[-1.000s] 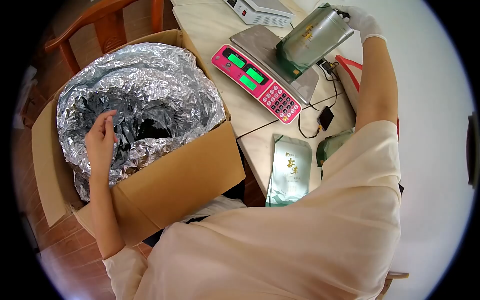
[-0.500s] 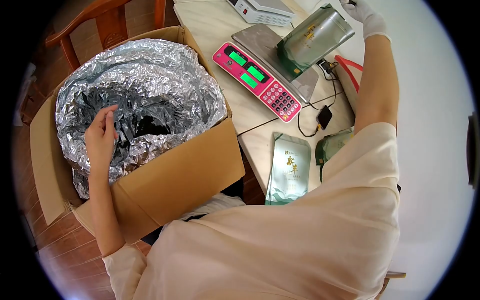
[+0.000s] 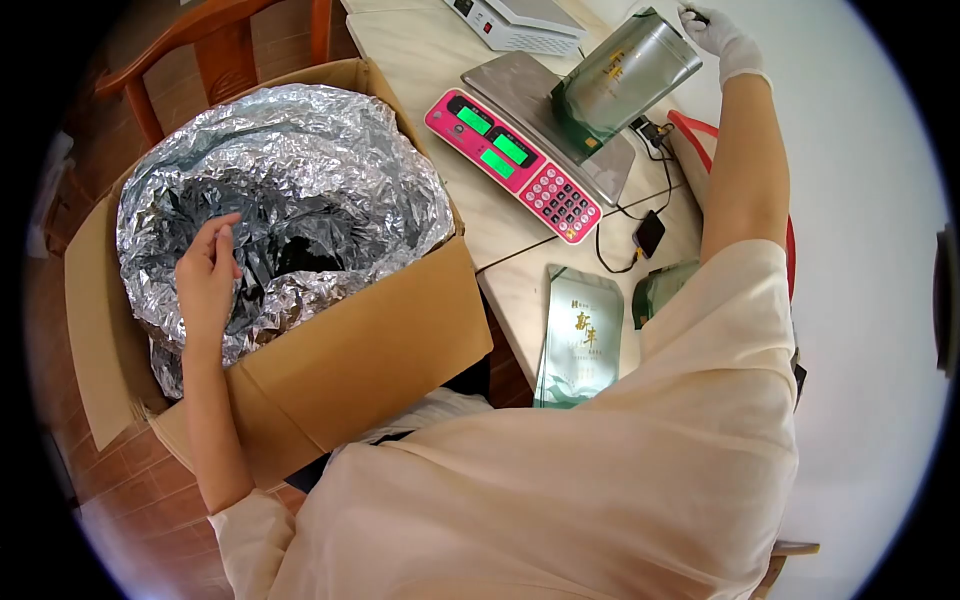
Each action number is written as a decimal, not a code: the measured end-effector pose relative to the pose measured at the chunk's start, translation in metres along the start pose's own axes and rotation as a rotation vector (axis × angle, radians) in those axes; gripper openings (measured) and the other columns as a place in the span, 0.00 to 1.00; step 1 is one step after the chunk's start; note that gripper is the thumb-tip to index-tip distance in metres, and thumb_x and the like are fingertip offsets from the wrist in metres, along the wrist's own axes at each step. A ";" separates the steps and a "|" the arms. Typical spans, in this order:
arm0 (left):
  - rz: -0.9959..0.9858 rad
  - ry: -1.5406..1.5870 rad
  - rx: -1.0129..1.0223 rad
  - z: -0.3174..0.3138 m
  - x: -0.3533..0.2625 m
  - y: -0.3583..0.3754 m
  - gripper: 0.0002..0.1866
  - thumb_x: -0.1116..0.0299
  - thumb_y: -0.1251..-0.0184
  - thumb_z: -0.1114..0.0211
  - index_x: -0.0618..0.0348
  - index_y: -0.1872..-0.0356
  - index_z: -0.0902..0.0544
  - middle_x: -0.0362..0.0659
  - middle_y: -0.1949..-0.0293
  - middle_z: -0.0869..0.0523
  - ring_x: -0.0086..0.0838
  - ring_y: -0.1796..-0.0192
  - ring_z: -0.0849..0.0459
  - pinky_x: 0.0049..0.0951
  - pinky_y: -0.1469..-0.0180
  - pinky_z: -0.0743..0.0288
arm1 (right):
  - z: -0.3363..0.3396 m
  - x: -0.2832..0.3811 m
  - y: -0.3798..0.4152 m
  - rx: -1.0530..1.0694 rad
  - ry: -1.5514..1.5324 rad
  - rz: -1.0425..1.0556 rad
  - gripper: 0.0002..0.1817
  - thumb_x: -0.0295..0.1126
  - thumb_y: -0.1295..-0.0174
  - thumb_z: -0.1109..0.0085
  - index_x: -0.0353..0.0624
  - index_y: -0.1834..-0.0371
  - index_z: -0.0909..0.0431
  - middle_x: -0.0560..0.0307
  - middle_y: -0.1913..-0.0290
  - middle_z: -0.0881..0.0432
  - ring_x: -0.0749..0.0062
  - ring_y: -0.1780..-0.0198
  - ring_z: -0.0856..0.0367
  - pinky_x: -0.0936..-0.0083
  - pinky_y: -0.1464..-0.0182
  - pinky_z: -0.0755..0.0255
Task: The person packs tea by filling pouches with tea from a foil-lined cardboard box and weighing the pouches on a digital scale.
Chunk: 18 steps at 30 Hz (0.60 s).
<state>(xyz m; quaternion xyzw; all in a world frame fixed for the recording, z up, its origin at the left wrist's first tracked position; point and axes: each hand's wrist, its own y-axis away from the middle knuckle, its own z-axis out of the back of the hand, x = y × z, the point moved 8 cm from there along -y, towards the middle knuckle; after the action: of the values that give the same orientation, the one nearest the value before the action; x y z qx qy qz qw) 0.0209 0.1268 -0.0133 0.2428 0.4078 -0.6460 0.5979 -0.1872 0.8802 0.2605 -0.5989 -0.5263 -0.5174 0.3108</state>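
Observation:
My left hand [image 3: 207, 268], bare, hovers over the crumpled silver foil liner [image 3: 340, 130] of a cardboard box. Its fingers are loosely bent and a little apart, with nothing seen in them. Dark loose material, like tea leaves [image 3: 305, 255], lies down inside the liner. My right hand [image 3: 722, 38], in a white glove, is closed on a small dark clump [image 3: 702, 17] that looks like the same leaves. It is beside the top end of a silver-green pouch [image 3: 625, 85], which stands on the steel pan of a pink digital scale [image 3: 515, 165] with lit green displays.
Flat silver-green pouches [image 3: 580, 335] lie near the table's front edge, with another green pouch [image 3: 660, 288] beside my right sleeve. A second white scale [image 3: 520, 25] stands at the back. Cables and a black adapter [image 3: 649, 235] lie right of the pink scale. The cardboard box [image 3: 360, 350] adjoins the table.
My gloved right hand has shifted slightly, and the dark clump shows more clearly in its fingers. My left hand has hardly moved. The whole view has shifted a little.

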 end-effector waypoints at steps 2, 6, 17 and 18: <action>0.000 0.021 0.004 -0.001 0.004 -0.001 0.13 0.65 0.25 0.47 0.56 0.51 0.16 0.37 0.85 0.27 0.16 0.81 0.28 0.23 0.77 0.36 | -0.021 -0.002 0.011 0.016 0.008 0.029 0.06 0.29 0.33 0.47 0.40 0.67 0.26 0.59 0.77 0.28 0.76 0.81 0.33 0.84 0.82 0.40; 0.012 0.043 0.010 -0.001 0.004 -0.001 0.13 0.65 0.25 0.47 0.56 0.51 0.16 0.37 0.84 0.27 0.15 0.81 0.29 0.22 0.77 0.37 | -0.093 -0.026 0.036 0.096 0.023 0.020 0.06 0.29 0.32 0.48 0.40 0.67 0.26 0.61 0.78 0.29 0.77 0.82 0.35 0.85 0.83 0.40; 0.052 0.106 -0.148 0.035 0.028 -0.011 0.15 0.63 0.24 0.48 0.57 0.48 0.17 0.32 0.84 0.30 0.12 0.81 0.35 0.19 0.77 0.43 | -0.406 -0.377 0.189 0.921 0.475 -0.243 0.17 0.31 0.34 0.42 0.36 0.44 0.24 0.54 0.63 0.20 0.84 0.73 0.32 0.90 0.77 0.37; 0.078 0.126 -0.158 0.040 0.030 -0.012 0.15 0.63 0.24 0.48 0.57 0.48 0.17 0.32 0.84 0.30 0.12 0.81 0.35 0.18 0.78 0.43 | -0.417 -0.413 0.206 0.909 0.495 -0.353 0.16 0.31 0.33 0.44 0.36 0.44 0.23 0.56 0.65 0.21 0.83 0.74 0.32 0.90 0.78 0.37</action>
<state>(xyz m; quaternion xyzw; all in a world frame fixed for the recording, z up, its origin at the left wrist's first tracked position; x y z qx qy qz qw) 0.0113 0.0757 -0.0127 0.2508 0.4846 -0.5714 0.6130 -0.0765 0.3182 0.0185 -0.1671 -0.7005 -0.4075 0.5615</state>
